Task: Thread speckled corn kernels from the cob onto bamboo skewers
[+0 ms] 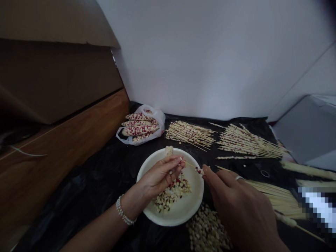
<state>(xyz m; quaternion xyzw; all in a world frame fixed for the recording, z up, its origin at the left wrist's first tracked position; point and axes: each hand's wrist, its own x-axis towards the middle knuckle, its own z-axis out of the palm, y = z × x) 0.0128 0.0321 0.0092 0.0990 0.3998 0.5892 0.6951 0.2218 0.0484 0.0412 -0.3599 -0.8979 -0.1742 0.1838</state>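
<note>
Above a white bowl [195, 206], my left hand [160, 175] pinches a pale corn kernel [181, 159] at the tip of a thin wooden skewer [189, 163]. A few more kernels show by its curled fingers. My right hand [236, 199] is closed around the skewer, with several red and white kernels threaded just ahead of its fingertips. Loose cream and dark red kernels [172, 196] lie in the bowl beneath my left hand. A stripped-looking cob piece [169, 151] rests at the bowl's far rim.
Speckled corn cobs [140, 131] lie in a plastic bag [160, 117]. Two piles of kernel-threaded skewers [187, 133] [240, 141] spread behind the bowl. Bare skewers [278, 196] sit at right, loose kernels [207, 227] in front. A wooden board [86, 122] borders the left; a white wall [204, 59] stands behind.
</note>
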